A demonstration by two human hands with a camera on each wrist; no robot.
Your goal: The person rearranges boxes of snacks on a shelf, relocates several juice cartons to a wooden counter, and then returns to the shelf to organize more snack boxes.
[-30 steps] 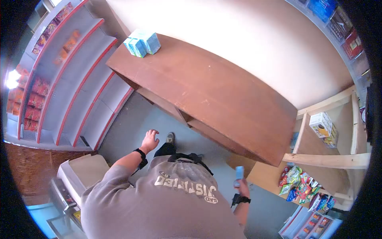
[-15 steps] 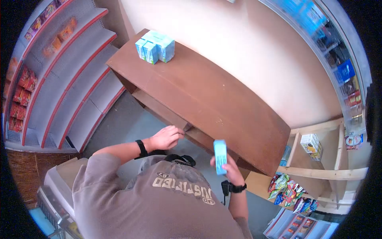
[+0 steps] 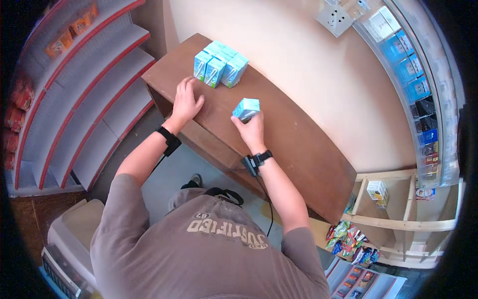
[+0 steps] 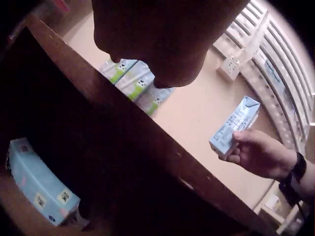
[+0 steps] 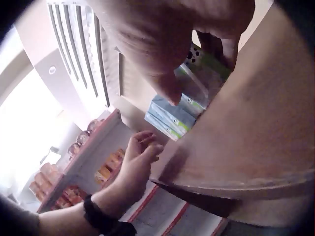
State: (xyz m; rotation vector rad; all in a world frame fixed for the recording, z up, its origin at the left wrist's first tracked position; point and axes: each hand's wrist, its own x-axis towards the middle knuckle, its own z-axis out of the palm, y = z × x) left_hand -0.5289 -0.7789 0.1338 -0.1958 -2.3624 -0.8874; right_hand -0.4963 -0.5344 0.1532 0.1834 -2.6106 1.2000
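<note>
From above, the head camera looks down onto a brown counter [image 3: 286, 134]. Close in, the left wrist camera faces the right hand [image 4: 261, 153] and the right wrist camera the left hand [image 5: 135, 169]; all three views share the grouped cartons [image 3: 215, 71].

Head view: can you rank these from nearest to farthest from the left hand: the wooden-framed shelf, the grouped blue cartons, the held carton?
1. Grouped blue cartons: just beyond the left hand.
2. Held carton: rightward, in the right hand.
3. Wooden-framed shelf: far right, past the brown cabinet.
</note>
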